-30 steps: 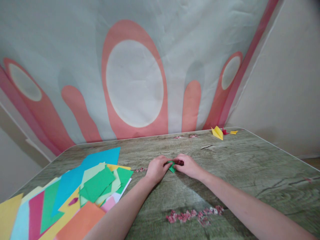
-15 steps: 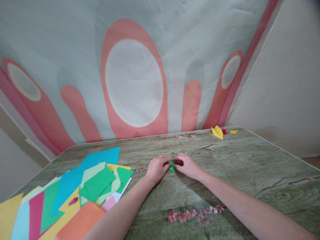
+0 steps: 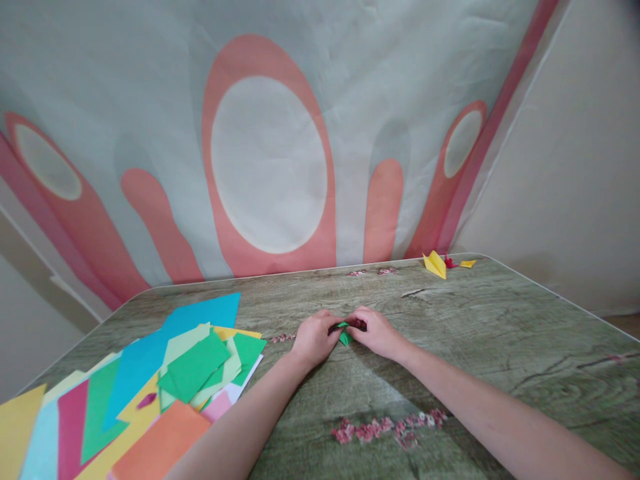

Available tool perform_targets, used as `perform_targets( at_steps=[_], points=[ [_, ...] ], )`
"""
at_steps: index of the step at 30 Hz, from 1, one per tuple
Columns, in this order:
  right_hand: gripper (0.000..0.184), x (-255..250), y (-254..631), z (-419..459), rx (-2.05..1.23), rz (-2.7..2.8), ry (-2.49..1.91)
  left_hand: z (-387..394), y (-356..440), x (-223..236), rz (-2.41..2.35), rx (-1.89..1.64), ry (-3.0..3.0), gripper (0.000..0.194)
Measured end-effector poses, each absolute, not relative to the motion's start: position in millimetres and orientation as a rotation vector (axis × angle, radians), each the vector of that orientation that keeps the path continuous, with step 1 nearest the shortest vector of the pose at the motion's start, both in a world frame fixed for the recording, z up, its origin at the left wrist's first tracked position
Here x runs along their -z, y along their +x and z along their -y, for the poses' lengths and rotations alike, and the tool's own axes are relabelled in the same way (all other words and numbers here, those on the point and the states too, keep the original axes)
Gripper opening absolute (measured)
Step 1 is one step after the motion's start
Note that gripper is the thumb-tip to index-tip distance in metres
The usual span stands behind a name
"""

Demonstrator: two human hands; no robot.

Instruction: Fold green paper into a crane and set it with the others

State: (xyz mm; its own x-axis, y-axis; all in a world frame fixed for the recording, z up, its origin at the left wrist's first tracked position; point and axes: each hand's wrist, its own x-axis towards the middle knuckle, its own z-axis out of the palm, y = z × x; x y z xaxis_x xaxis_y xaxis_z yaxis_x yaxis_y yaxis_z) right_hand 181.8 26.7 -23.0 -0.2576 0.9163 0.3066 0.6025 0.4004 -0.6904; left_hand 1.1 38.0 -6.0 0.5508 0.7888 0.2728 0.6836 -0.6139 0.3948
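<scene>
A small folded piece of green paper (image 3: 344,335) lies on the grey wood-grain table (image 3: 480,333), near its middle. My left hand (image 3: 314,337) and my right hand (image 3: 378,331) meet over it, fingers curled and pinching it from both sides. Most of the green paper is hidden under my fingertips; only a small pointed corner shows between the hands.
A spread pile of coloured paper sheets (image 3: 150,387) covers the table's near left. Small yellow and red folded paper pieces (image 3: 436,265) sit at the far right corner. A printed backdrop hangs behind the table. Pink flower marks (image 3: 385,430) show near the front.
</scene>
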Motion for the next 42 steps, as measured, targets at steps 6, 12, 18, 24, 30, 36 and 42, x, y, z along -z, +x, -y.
perform_targets(
  at_steps=[6, 12, 18, 24, 30, 36, 42],
  points=[
    [0.01, 19, 182, -25, -0.602, 1.95, -1.309, -28, 6, -1, -1.315, -0.572, 2.558, 0.029],
    [0.01, 21, 183, -26, -0.604, 1.943, -1.296, -24, 10, -4, -1.372, -0.551, 2.564, 0.029],
    [0.01, 21, 183, -26, -0.602, 1.934, -1.294, -24, 11, -3, -1.396, -0.561, 2.559, 0.029],
    [0.01, 22, 184, -26, -0.586, 1.945, -1.294, -27, 11, 1, -1.396, -0.551, 2.544, 0.026],
    [0.01, 23, 185, -26, -0.561, 1.959, -1.262, -28, 11, 0, -1.408, -0.528, 2.543, 0.023],
    [0.011, 22, 189, -22, -0.518, 1.992, -1.137, -28, 12, 0, -1.409, -0.527, 2.519, 0.025],
    [0.015, 21, 192, -18, -0.481, 2.021, -1.029, -28, 11, 0, -1.4, -0.521, 2.513, 0.023]
  ],
)
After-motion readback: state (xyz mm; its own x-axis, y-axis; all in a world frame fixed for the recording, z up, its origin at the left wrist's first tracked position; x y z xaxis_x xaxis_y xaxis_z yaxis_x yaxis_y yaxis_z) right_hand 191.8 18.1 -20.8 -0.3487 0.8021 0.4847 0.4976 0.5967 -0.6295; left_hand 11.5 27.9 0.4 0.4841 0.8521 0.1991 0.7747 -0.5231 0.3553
